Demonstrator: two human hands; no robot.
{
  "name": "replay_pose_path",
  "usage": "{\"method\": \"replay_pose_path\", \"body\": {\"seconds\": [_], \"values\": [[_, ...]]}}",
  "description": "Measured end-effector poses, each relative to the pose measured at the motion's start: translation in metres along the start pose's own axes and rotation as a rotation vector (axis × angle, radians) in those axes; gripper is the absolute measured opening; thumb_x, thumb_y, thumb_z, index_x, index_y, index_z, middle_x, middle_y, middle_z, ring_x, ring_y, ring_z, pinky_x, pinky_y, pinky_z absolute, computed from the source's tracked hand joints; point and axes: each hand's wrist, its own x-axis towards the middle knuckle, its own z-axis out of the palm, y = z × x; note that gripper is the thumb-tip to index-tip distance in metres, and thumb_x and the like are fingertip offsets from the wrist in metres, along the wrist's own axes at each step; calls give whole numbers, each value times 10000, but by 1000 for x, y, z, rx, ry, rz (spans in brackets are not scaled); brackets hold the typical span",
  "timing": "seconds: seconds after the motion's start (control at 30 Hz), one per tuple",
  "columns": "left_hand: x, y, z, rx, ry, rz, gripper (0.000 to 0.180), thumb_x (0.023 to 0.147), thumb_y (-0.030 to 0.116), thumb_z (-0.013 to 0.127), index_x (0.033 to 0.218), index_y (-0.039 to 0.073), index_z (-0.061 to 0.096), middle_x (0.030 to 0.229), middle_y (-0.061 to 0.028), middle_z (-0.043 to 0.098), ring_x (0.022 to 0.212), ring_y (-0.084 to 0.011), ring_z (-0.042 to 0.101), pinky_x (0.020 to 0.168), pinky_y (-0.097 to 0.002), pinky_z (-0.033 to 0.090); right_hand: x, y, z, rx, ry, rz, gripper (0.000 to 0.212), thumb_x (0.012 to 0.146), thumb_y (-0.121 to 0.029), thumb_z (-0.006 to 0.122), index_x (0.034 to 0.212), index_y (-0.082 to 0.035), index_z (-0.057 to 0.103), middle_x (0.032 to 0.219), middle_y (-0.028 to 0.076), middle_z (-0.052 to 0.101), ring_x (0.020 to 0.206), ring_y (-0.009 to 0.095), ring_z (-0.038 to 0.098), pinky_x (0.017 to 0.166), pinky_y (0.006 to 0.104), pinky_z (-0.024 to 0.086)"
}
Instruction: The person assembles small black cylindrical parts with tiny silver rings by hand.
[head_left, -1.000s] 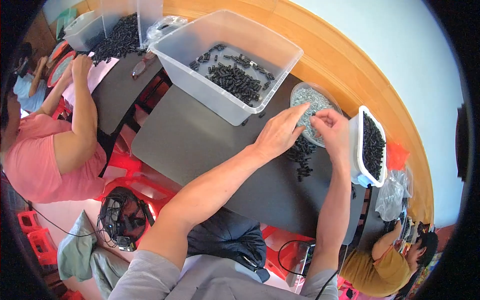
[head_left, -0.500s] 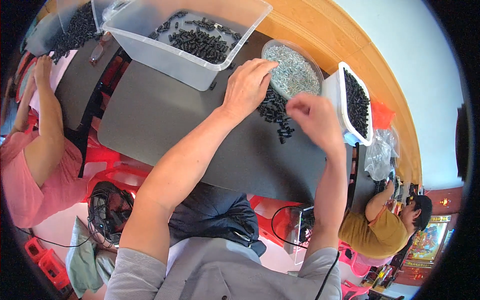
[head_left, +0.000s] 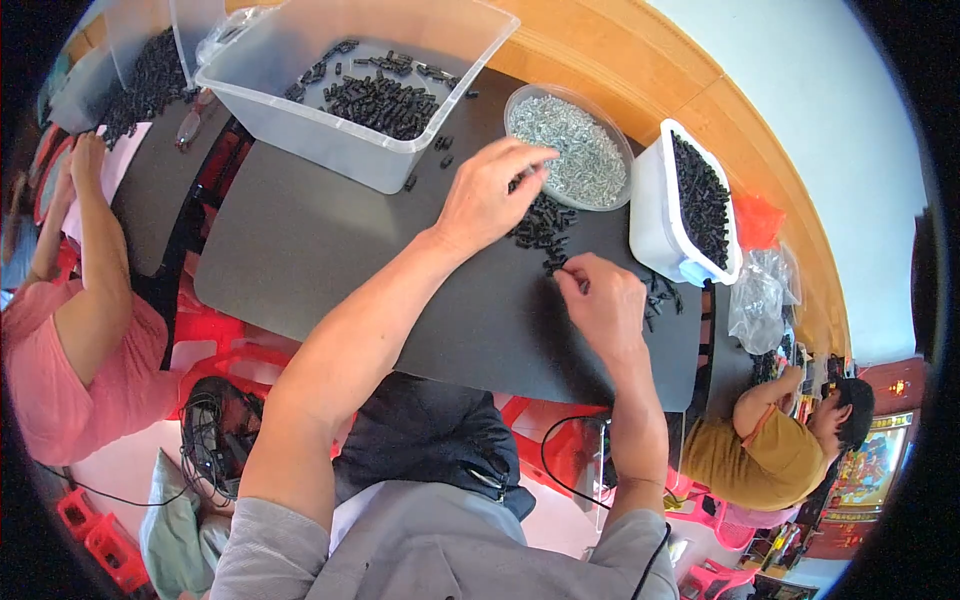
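Observation:
My left hand (head_left: 492, 193) hovers beside a round clear bowl (head_left: 622, 193) of small silvery metal pieces. Its thumb and forefinger are apart, with black pieces showing in the gap; whether the palm holds any is hidden. Under and beside it, a loose pile of small black plastic parts (head_left: 543, 225) lies on the dark table (head_left: 470, 320). My right hand (head_left: 608, 305) is at the near end of that pile, thumb and fingertips pinched together. Whatever is between them is too small or hidden to name.
A large translucent tub (head_left: 300, 130) with black parts stands at the back left. Right of the bowl stands a white tub (head_left: 655, 215) full of black parts, more lying beside it. Clear plastic bags (head_left: 757, 300) lie farther right. People work at both sides.
My right hand has moved down and left from beside the bowl to the pile's near end. My left hand is slightly lower. The view has shifted a little.

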Motion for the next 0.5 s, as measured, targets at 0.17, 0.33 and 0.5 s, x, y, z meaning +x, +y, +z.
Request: {"method": "replay_pose_path", "body": {"seconds": [0.17,0.33,0.5], "values": [[-6,7,6,-229,-215,-172,234,925,105,711,1137,7,724,966,-96,740,799,-108,664,735,-270,546,54,0,-17,370,27,150,131,867,-123,727,927,-7,714,796,168,735,715,264,743,653,362,567],[2,0,3,-708,-152,-577,267,933,90,711,1161,-47,690,968,-96,740,856,-131,687,793,-274,565,94,-18,-23,475,43,98,114,879,-76,695,952,9,718,807,148,750,717,213,747,641,334,571],[7,-7,0,-722,39,-610,231,938,99,703,1126,-34,697,977,-102,736,845,-136,686,779,-276,563,115,-26,-16,598,-4,68,135,893,-39,658,993,31,717,820,152,753,711,182,742,639,306,569]]}}
